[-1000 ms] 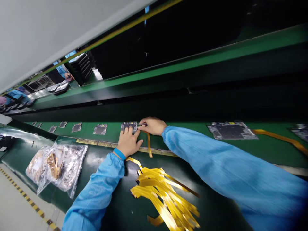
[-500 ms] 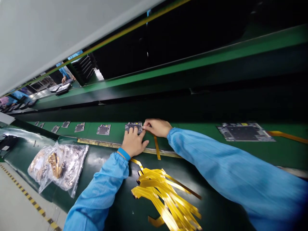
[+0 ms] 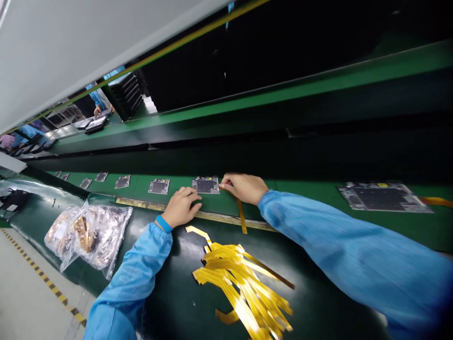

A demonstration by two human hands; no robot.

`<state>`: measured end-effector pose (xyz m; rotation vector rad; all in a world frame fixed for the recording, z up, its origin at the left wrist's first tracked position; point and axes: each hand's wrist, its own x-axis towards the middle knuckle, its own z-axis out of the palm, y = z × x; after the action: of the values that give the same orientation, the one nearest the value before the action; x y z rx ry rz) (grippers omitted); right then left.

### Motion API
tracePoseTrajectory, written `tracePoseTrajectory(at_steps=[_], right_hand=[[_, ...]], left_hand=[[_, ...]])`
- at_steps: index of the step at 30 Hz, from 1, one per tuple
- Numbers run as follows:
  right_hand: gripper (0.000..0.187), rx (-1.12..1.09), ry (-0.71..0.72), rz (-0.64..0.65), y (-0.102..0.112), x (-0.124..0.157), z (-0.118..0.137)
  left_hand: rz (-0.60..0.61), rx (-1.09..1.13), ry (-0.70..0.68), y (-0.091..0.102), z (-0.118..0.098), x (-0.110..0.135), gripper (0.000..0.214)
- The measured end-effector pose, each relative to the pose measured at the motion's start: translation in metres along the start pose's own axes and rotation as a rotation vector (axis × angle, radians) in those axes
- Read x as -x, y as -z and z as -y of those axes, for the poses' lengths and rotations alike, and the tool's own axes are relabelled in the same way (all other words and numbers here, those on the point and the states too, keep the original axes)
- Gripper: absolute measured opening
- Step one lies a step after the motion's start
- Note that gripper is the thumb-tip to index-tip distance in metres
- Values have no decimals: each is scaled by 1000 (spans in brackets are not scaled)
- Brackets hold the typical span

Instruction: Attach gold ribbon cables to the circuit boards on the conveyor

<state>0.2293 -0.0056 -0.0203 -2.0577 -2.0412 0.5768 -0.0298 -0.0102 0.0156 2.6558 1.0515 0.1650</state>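
At the right edge of a circuit board (image 3: pixel 206 185) on the green belt, my right hand (image 3: pixel 246 187) pinches the end of an amber flex cable (image 3: pixel 242 217). The cable's tail hangs down over the belt's near edge. My left hand (image 3: pixel 181 207) is off the board, just to its lower left, with thumb and fingers apart and nothing in them. Nearer me, a pile of yellow flex cables (image 3: pixel 244 283) lies on the dark green bench, one of them poking out toward my left hand.
More boards lie along the belt to the left, such as one board (image 3: pixel 159 186). A larger-looking board (image 3: pixel 384 196) with a cable sits at right. Clear plastic bags (image 3: pixel 102 231) rest on the bench at left. Co-workers' blue sleeves (image 3: pixel 96 97) show at far left.
My left hand has lifted off the board and drawn back to the left and toward me. My right hand stays at the board's right edge. The view has shifted slightly, boards appearing further right.
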Motion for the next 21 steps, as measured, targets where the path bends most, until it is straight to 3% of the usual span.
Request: tracePoseTrajectory(at_steps=[5,10,12,15,21], right_hand=[[20,51,13,-22,1,8,-2],[21,-27,156,-96,2,31,23],[22,-96,246,-15,0,47,42],[13,-141,300,218,-5,68,71],[4,-2,217,386,-10,85,105]], left_hand=[[120,-24,-12,14,9,40,16],[181,-61,-27,4,4,67,24],[177,-67,-23,-1,3,72,18],[178,-60,-21,-6,2,75,10],[137,-2,6,-8,4,80,9]])
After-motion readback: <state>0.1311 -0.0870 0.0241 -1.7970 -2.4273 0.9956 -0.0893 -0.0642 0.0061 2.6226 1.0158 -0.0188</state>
